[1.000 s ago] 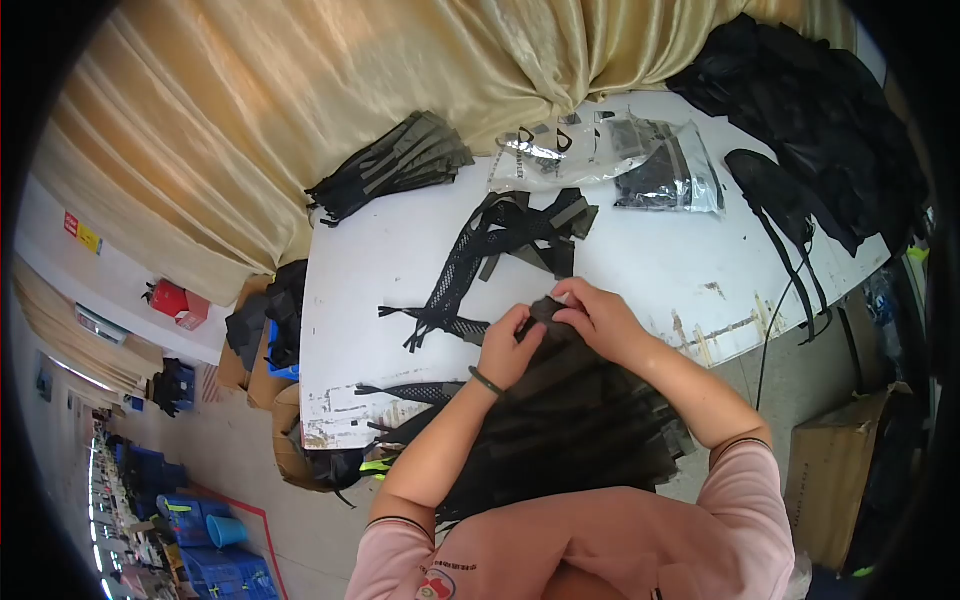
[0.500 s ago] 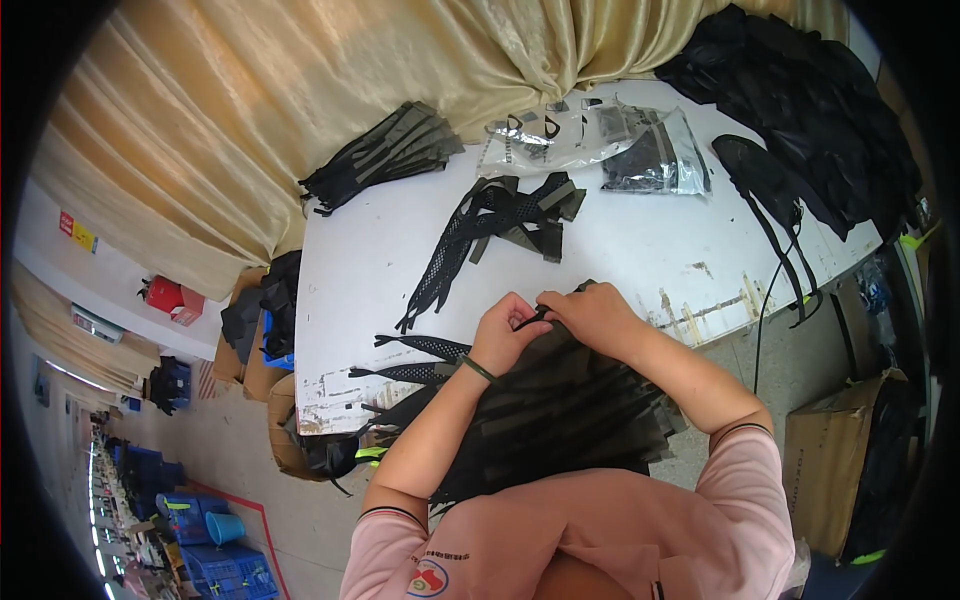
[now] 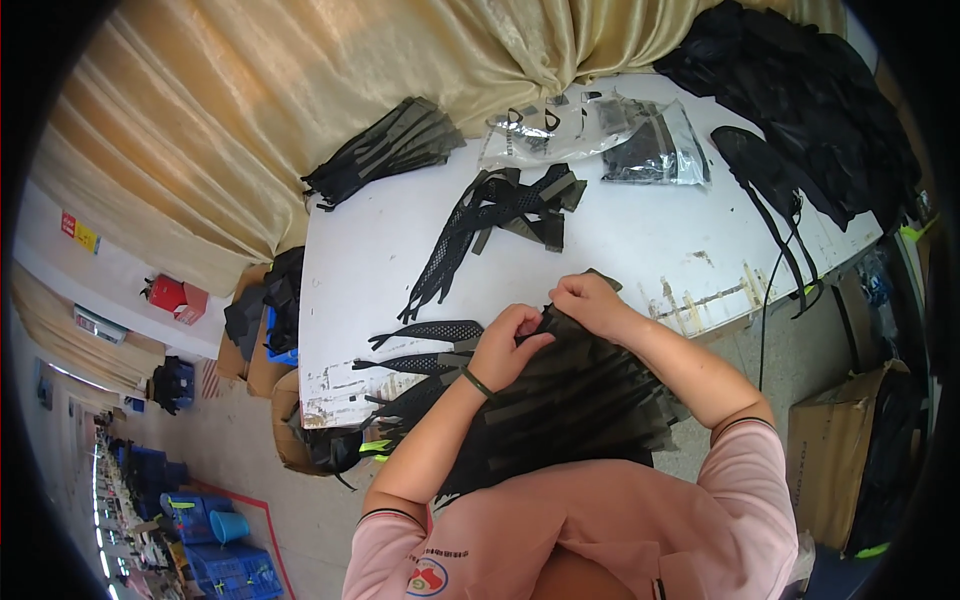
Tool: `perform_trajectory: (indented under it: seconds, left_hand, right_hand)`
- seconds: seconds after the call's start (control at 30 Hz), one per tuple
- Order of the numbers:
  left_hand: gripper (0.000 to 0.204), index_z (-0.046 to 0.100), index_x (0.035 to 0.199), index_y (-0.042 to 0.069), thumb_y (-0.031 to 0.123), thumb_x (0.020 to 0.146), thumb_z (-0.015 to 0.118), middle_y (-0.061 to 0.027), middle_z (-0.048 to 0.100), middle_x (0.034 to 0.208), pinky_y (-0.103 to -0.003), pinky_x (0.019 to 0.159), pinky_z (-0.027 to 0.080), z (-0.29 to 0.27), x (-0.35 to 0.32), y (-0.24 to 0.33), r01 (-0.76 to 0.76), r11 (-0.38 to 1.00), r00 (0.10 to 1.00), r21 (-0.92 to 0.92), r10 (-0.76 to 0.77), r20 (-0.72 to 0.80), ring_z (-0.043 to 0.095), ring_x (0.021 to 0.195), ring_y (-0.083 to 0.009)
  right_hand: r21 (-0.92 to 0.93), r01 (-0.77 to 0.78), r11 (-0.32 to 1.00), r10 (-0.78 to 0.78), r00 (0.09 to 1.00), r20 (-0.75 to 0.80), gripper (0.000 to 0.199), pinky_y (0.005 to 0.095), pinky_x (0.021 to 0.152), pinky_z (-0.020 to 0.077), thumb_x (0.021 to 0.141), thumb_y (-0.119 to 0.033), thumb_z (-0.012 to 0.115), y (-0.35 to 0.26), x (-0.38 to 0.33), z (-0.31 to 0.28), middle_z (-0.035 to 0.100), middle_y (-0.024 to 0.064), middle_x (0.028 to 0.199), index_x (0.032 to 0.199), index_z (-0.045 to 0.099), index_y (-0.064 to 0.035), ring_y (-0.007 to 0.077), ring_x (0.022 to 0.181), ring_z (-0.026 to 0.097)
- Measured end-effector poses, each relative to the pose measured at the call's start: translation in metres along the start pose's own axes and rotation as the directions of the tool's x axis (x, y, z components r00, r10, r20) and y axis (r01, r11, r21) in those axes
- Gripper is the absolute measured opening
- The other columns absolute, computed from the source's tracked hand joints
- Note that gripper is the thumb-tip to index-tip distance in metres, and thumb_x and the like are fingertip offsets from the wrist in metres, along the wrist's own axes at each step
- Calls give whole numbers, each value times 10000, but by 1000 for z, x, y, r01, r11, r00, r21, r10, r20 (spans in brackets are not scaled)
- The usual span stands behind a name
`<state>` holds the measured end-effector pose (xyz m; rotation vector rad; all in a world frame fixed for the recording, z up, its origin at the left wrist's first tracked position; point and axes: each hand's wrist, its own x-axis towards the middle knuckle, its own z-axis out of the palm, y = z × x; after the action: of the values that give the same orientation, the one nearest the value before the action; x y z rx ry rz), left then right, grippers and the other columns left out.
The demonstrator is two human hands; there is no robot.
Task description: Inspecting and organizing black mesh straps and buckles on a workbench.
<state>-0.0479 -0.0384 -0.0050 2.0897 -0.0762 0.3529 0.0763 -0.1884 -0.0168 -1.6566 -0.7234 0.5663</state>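
A pile of black strips with mesh ends and dark olive-grey ends (image 3: 560,400) spreads over the table's near edge and toward my body. Above its far side, my right hand (image 3: 592,306) pinches the edge of a black fabric strip (image 3: 560,322). Beside it, my left hand (image 3: 508,345) has its fingers curled at the same strip, the thumb held a little apart; its fingertips are partly hidden. Several mesh ends (image 3: 425,334) stick out left of my left wrist. Farther back on the table lie a few loose mesh strips (image 3: 490,212), crossing one another.
On the white table (image 3: 640,240), a fanned stack of strips (image 3: 390,150) lies back left, with clear plastic bags (image 3: 655,150) behind. A black heap (image 3: 790,100) and strapped black piece (image 3: 755,170) are at right. Cardboard boxes (image 3: 835,455) flank the table; a curtain (image 3: 250,110) hangs behind.
My hands have drawn slightly apart, and my left thumb has lifted off its pinch. The right hand has moved a little up. The view has shifted slightly.
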Motion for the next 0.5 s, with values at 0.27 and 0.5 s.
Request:
perform_trajectory:
  seconds: [0.27, 0.5]
  left_hand:
    - [144, 616, 984, 7, -38, 848, 604, 16, 610, 816, -186, 667, 435, -14, 4, -3, 220, 805, 967, -551, -256, 11, 541, 735, -45]
    - [164, 622, 995, -15, -64, 861, 540, -47, 621, 972, -219, 765, 446, -24, 7, -5, 34, 944, 998, -327, -51, -44, 571, 846, -108]
  right_hand:
    - [521, -292, 802, 86, 920, 383, 161, 248, 756, 466, 935, -148, 546, -10, -13, -12, 617, 13, 876, 980, 617, -11, 92, 795, 559]
    - [732, -380, 565, -4, 886, 463, 170, 307, 818, 506, 894, -98, 602, -5, -28, 4, 630, 26, 959, 1041, 576, -16, 135, 873, 607]
